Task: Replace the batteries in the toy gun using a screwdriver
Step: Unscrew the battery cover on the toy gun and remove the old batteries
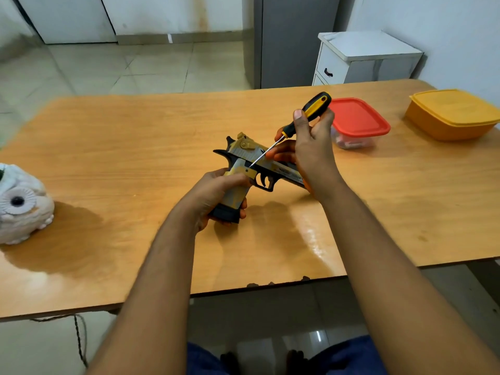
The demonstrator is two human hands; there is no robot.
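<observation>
The room is evenly bright, with soft indoor light falling from overhead. At lower centre of the frame a pale glare streak lies on the glossy table (pixel 108 147), just right of the left hand's (pixel 216 196) soft shadow. A broader dark shadow spreads beside the white owl figure (pixel 21 204) at the left edge. Another small reflection glints on the floor tiles at the bottom. The wide lens bows the table's edges (most at the corners), and the upper left is smeared and hazy. The centre is fairly sharp, though slightly soft overall.
</observation>
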